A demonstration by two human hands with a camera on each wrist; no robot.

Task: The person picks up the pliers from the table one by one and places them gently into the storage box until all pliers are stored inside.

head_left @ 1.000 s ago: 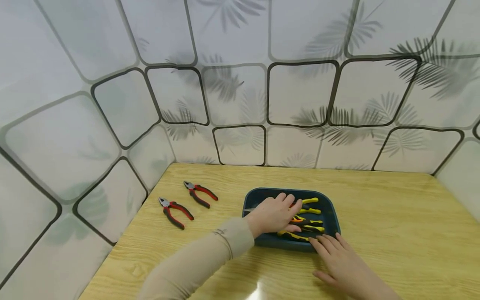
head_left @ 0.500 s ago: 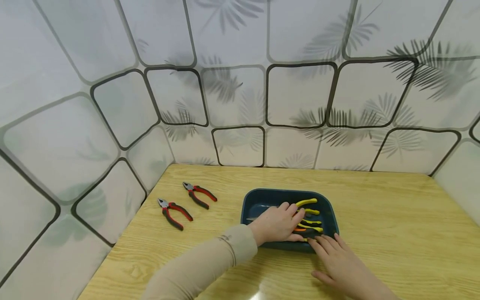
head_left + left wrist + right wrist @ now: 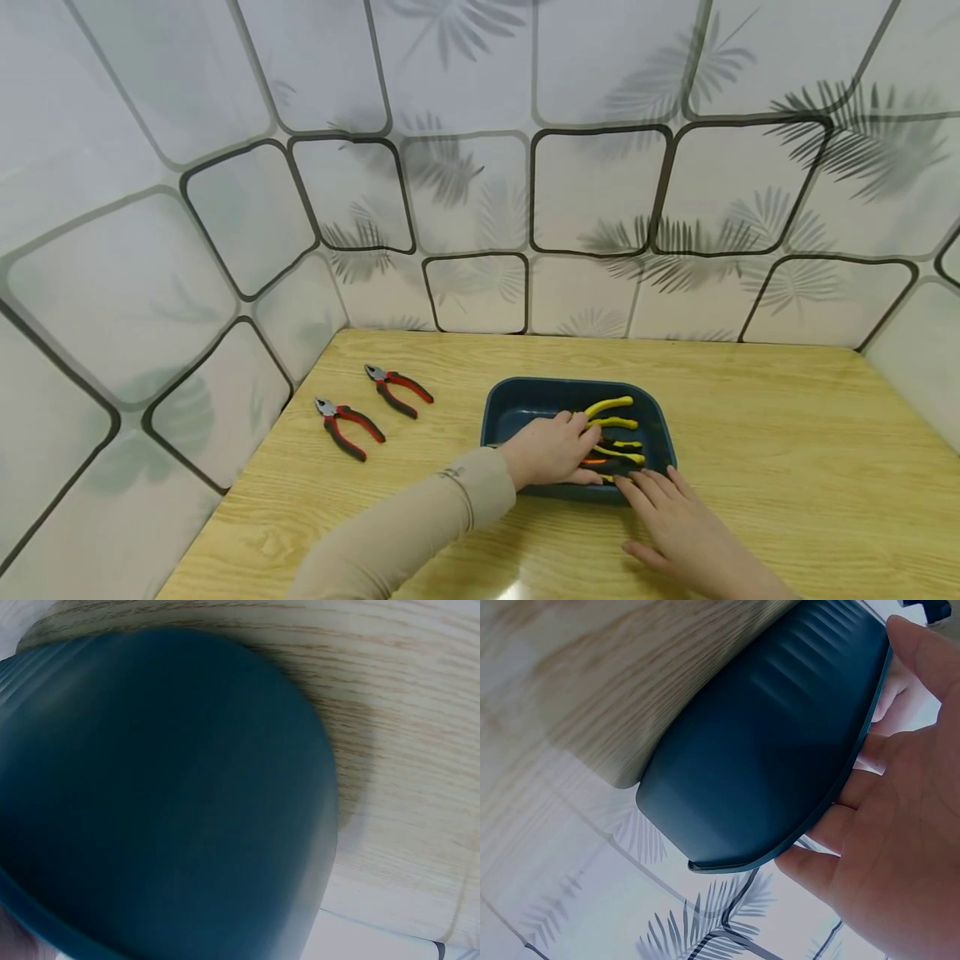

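A dark blue tray [image 3: 506, 410] holds several tools with yellow-and-black handles [image 3: 617, 423]. My left hand [image 3: 551, 450] is inside it, fingers over a long tool with a black-and-orange handle [image 3: 596, 461]. The hand covers most of that tool, so its kind is unclear. My right hand [image 3: 678, 521] rests on the tray's near right corner; in the right wrist view its fairly straight fingers [image 3: 832, 829] reach over the rim. The left wrist view shows mainly the tray's outer wall [image 3: 172, 787].
Two pairs of combination pliers with red-and-black handles lie left of the tray, the nearer pair [image 3: 350, 429] and the farther pair [image 3: 399, 392]. All stand on a wooden table [image 3: 750, 417] with a patterned covering [image 3: 585, 183] behind.
My left hand has moved toward the tray's near side, and the long tool has shifted the same way. My right hand stays at the corner.
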